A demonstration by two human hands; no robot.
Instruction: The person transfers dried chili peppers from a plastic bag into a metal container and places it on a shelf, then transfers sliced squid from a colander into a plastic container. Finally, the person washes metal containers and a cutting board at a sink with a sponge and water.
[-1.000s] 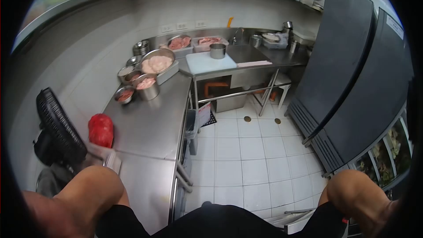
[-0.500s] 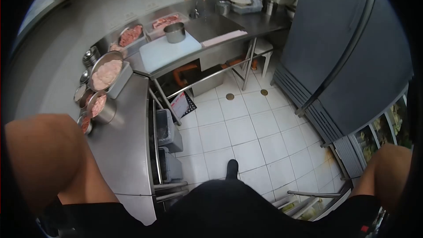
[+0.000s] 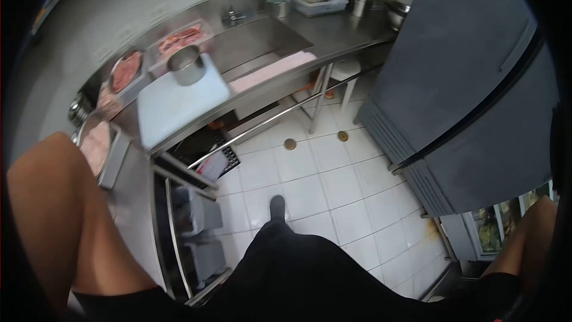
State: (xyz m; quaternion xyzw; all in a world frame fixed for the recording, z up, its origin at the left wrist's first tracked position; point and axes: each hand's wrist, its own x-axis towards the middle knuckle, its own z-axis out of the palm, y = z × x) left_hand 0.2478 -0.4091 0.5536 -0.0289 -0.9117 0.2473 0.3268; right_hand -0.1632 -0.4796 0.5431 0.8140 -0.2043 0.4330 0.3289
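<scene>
Hands, two: your left hand and your right hand, both out of view; whether either is open, closed or gripping anything cannot be told.

Arms, two, bare: your left arm (image 3: 47, 203), bent, elbow raised, at the near left; your right arm (image 3: 529, 235), bent, at the near right, in front of a glass-fronted case (image 3: 491, 235) with greens inside.

Pale meat (image 3: 95, 148), one heap, in a metal pan at the left, partly hidden by your left arm and nearest to it; contact between them cannot be told. A grey tray (image 3: 111, 170) lies under the pan's right side, on the left counter (image 3: 138, 220).

Far counter, left to right: red meat (image 3: 127, 71) in an oval metal bowl; a clear tub (image 3: 207, 28) with more meat; a pale blue cutting board (image 3: 173, 110), bearing one metal pot (image 3: 186, 71), upright, at its far right; a faucet (image 3: 234, 13) above the sink (image 3: 262, 45); a pink strip (image 3: 274, 72) along the sink's near edge; a metal canister (image 3: 360, 5) farther right.

Below: two grey bins (image 3: 208, 256) under the left counter; a white stool (image 3: 345, 71) under the far one; your boot (image 3: 277, 207) on the white tiles (image 3: 307, 185).

Right side: a tall dark grey cabinet (image 3: 447, 71).
</scene>
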